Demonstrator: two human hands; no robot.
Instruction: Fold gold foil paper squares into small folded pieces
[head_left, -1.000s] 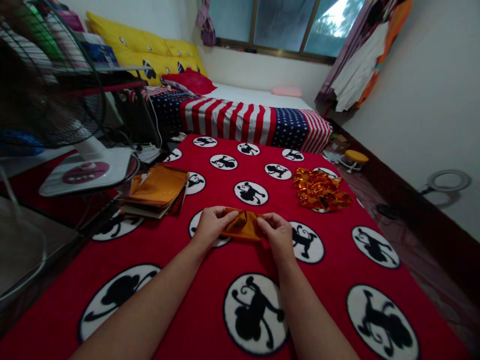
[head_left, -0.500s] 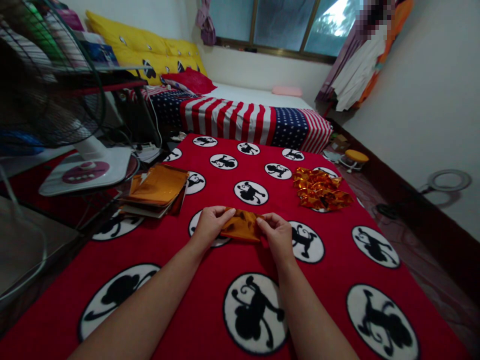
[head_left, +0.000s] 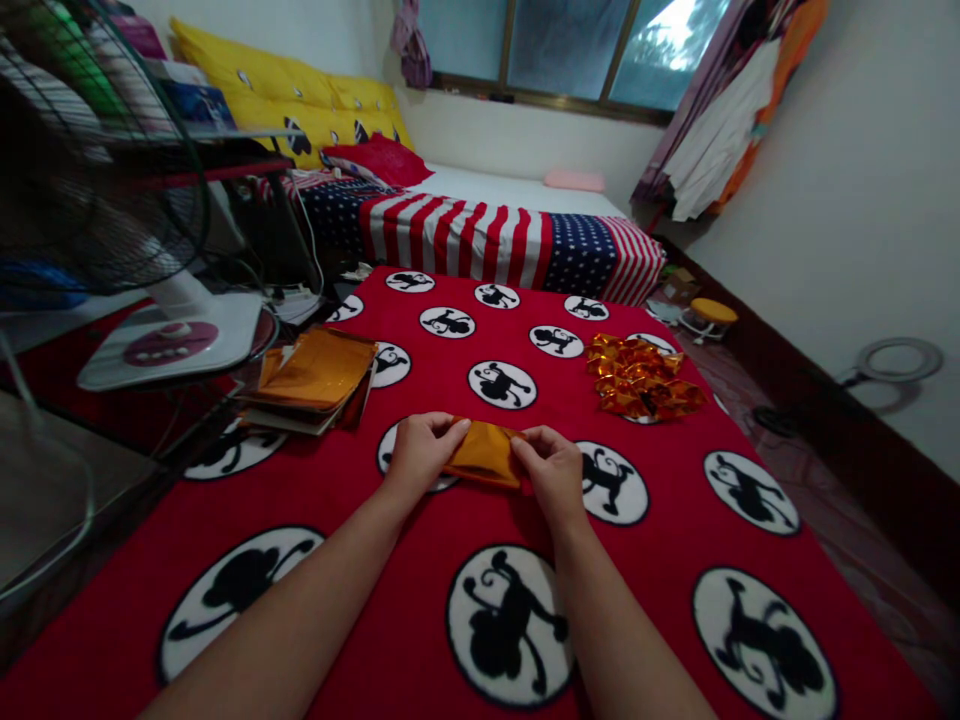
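Observation:
A folded sheet of shiny gold foil paper (head_left: 486, 453) is held between my two hands, just above the red blanket (head_left: 405, 620). My left hand (head_left: 422, 450) pinches its left end with the thumb on top. At the right end, my right hand (head_left: 552, 462) grips it the same way; the fingers beneath are mostly hidden. To the left lies a stack of flat gold paper sheets (head_left: 319, 372). Several folded gold foil pieces (head_left: 642, 378) sit in a heap at the back right of the blanket.
An electric fan (head_left: 172, 330) stands at the left beside a small shelf. Behind the blanket is a bed with a stars-and-stripes cover (head_left: 465, 240). A yellow stool (head_left: 712, 312) and a ring-shaped lamp (head_left: 898, 360) are by the right wall.
The foil paper in my hands has tilted slightly, and its surface looks brighter and smoother. Both hands keep their pinch in nearly the same place.

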